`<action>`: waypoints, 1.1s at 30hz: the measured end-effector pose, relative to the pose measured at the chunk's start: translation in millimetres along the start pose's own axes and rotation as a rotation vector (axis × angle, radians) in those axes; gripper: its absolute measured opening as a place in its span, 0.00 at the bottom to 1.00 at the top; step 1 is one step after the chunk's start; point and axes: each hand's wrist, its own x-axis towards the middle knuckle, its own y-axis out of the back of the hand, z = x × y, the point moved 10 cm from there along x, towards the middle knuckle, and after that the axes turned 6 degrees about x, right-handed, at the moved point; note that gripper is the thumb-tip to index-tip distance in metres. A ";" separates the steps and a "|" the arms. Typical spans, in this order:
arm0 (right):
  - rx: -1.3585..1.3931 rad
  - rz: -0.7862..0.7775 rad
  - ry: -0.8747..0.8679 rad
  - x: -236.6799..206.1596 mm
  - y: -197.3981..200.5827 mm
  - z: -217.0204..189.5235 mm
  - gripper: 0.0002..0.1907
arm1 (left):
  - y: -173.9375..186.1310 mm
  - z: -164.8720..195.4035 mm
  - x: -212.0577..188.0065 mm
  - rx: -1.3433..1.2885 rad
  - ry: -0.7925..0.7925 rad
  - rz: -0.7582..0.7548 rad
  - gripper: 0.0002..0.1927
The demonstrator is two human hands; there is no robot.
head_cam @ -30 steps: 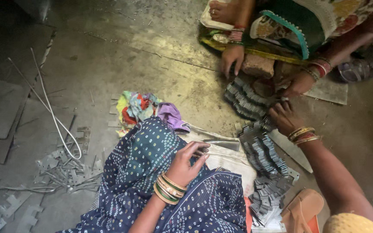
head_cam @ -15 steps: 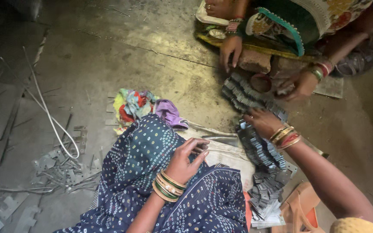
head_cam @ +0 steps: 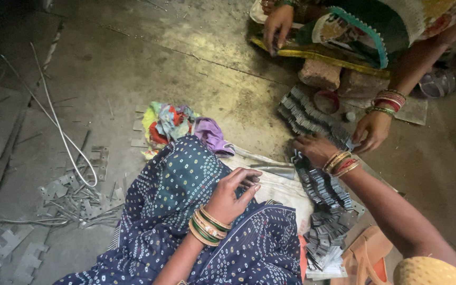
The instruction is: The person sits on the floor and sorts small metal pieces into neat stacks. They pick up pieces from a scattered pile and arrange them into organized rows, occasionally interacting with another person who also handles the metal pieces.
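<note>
Hands at the stacked metal plates

The left hand [head_cam: 233, 192] rests on the blue dotted cloth [head_cam: 186, 211] over the knee, fingers curled shut on a few thin metal pieces [head_cam: 251, 182]. The right hand [head_cam: 315, 149] lies on the row of stacked metal plates [head_cam: 320, 184] on the floor; whether its grip is closed cannot be told. A co-worker's hand [head_cam: 373, 129] touches the same row nearby

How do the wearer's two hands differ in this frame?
The left hand rests bent on the blue dotted cloth over the knee, fingers curled around a small stack of metal pieces. The right hand reaches out across the floor, pressing palm-down on the long row of metal pieces. Both wrists wear bangles.
</note>
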 end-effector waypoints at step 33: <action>0.085 -0.015 -0.149 -2.9 14.1 -6.6 0.33 | -0.5 0.4 -8.2 0.045 -0.031 0.001 0.13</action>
